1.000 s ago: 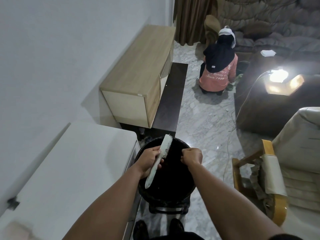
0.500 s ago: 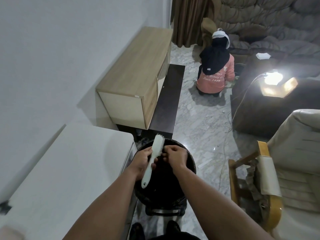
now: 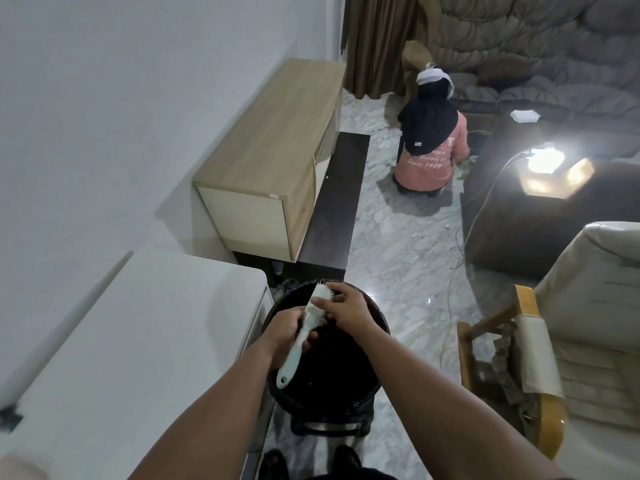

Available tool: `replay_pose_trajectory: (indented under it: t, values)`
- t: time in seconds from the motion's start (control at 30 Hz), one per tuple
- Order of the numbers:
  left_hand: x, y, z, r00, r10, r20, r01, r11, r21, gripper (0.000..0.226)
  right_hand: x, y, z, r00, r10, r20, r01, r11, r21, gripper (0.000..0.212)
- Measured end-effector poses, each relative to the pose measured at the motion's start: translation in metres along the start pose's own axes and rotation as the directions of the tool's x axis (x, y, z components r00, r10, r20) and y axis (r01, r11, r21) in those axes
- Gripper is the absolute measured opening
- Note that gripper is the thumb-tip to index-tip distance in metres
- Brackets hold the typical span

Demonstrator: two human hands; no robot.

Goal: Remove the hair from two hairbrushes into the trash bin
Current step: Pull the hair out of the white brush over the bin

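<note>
The white hairbrush (image 3: pixel 304 327) sits low in the middle of the frame, right over the round black trash bin (image 3: pixel 375 344). It looks light and hard, with bendy bristles. The best place to hold it is its thin handle, and the left hand (image 3: pixel 285 332) grips it there. The right hand (image 3: pixel 346 308) pinches at the bristles. I count one brush and one bin.

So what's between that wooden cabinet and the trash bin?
In the head view, the dark low bench runs from beside the wooden cabinet to just behind the trash bin.
</note>
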State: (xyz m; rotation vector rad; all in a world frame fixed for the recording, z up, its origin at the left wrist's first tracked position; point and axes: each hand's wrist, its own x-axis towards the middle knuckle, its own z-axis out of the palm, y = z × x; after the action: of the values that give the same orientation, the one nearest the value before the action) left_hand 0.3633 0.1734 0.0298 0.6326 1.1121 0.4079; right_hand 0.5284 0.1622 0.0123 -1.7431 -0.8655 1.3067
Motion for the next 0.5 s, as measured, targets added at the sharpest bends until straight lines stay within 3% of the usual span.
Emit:
replay_pose_trajectory:
  t: [0.1, 0.2, 0.27, 0.37, 0.43, 0.5]
  values:
    - [-0.003, -0.001, 0.006, 0.999, 0.005, 0.045, -0.007, 0.998, 0.055, 0.037, -0.001, 0.000, -0.003, 0.985, -0.010, -0.175, -0.011, 0.993, -0.117, 0.017]
    - [-0.004, -0.003, 0.009, 0.997, 0.005, 0.078, -0.015, 0.991, 0.130, 0.038, -0.003, 0.001, -0.011, 0.930, 0.067, -0.362, -0.148, 0.968, -0.200, 0.027]
    - [-0.009, -0.003, 0.006, 0.996, 0.007, 0.085, -0.015, 0.994, 0.104, 0.039, 0.002, 0.010, -0.018, 0.925, 0.183, -0.333, -0.281, 0.919, -0.275, 0.019]
    - [-0.013, -0.002, -0.013, 1.000, 0.011, 0.017, -0.012, 0.998, 0.056, 0.039, 0.026, 0.045, -0.036, 0.871, 0.323, -0.371, -0.431, 0.864, -0.260, 0.032]
    - [-0.013, -0.002, -0.023, 0.998, 0.015, -0.062, -0.011, 0.997, 0.071, 0.037, 0.017, 0.039, -0.043, 0.882, 0.305, -0.359, -0.407, 0.877, -0.255, 0.035]
    - [-0.014, -0.003, -0.024, 0.992, 0.021, -0.124, -0.009, 0.995, 0.096, 0.037, -0.004, 0.017, -0.034, 0.916, 0.334, -0.225, -0.374, 0.912, -0.169, 0.025]
